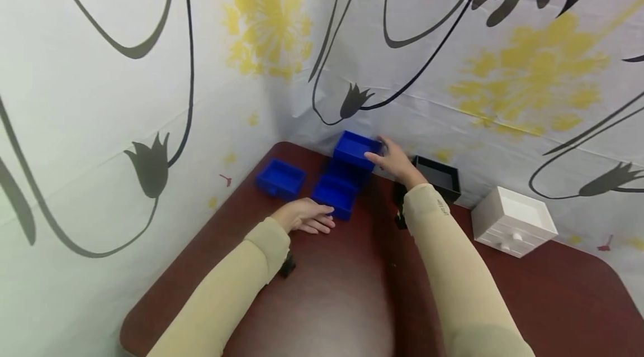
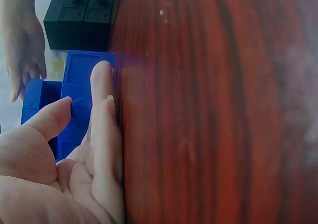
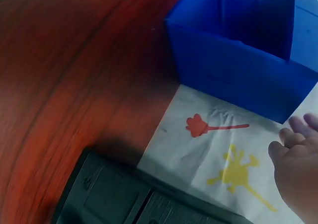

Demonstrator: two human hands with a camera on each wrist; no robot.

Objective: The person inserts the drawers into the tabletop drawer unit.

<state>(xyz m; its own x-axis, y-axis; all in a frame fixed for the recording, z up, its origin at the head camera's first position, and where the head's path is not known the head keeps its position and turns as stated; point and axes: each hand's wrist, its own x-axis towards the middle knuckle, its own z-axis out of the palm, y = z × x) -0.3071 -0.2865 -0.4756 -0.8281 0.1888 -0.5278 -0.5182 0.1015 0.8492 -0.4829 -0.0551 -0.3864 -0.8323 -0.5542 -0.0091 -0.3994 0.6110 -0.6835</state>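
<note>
A small blue drawer cabinet [image 1: 358, 146] stands in the table's far corner, with a blue drawer [image 1: 334, 195] extending from its lower part. My left hand [image 1: 305, 216] is at that drawer's front, fingers mostly straight. In the left wrist view, its thumb and index finger lie beside the round knob [image 2: 81, 108]. My right hand [image 1: 397, 164] is at the cabinet's upper right side, thumb toward the front edge. Its loosely bent fingers [image 3: 293, 137] show close to the cabinet's corner in the right wrist view.
A separate blue drawer [image 1: 280, 178] lies left of the cabinet. To the right stand a black drawer unit [image 1: 440, 175] and a white drawer unit [image 1: 518, 217] with knobs. Patterned cloth [image 1: 201, 94] hangs behind the brown table [image 1: 332, 301].
</note>
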